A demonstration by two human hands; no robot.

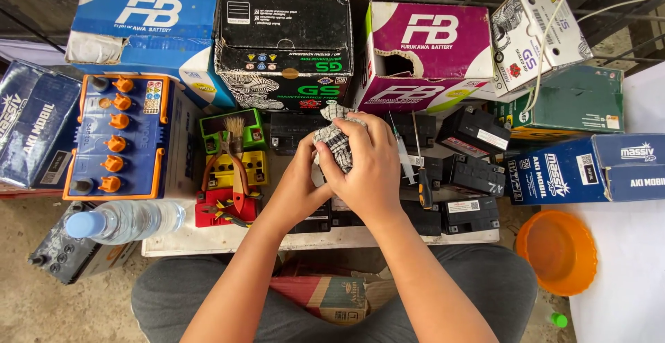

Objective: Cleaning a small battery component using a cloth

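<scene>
Head view: both hands bunched around a checked rag over the low bench.

Right hand point(367, 170) is curled tight over the rag point(336, 139), knuckles up, and left hand point(301, 180) closes in from underneath, fingers hidden behind the right, so its exact grip can't be told. Rag pokes out above the right hand's fingers. Just left of the hands sit three small batteries, green point(232, 130), yellow point(232, 168) and red point(222, 208), with a brush point(234, 132) and pliers point(232, 177) lying across them. Further left, a blue battery point(118, 139) with orange caps, and a water bottle point(125, 220) lying on its side. Right of the hands, a screwdriver point(424, 187) rests on black batteries point(471, 177); an orange bowl point(557, 249) lies well beyond.
</scene>
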